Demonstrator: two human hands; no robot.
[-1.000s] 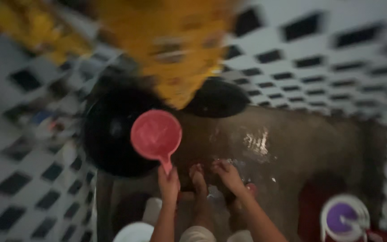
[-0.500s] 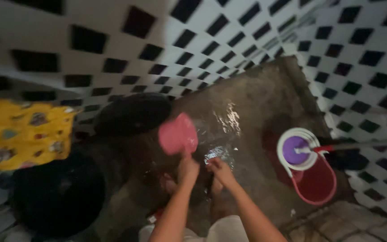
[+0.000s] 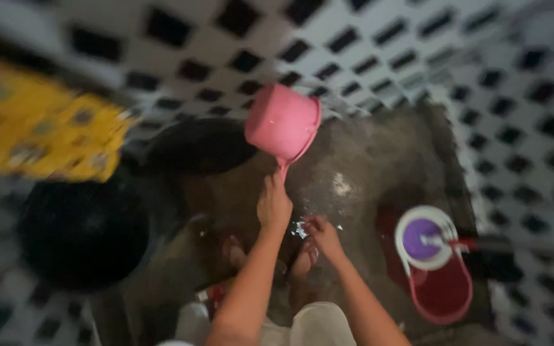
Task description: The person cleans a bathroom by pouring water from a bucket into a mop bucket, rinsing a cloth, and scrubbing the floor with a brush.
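Left hand [image 3: 274, 206] fingers wrapped around pink dipper [image 3: 283, 123] handle, dipper tilted. Right hand [image 3: 324, 236] fingers curled loosely near wet floor [image 3: 367, 173]; grip indeterminate.

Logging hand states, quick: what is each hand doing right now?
Left hand: closed on the handle of the pink dipper.
Right hand: holds nothing visible, down by the foot; open or closed cannot be told.

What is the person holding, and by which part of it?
The left hand holds a pink water dipper by the end of its handle. The right hand holds nothing visible.
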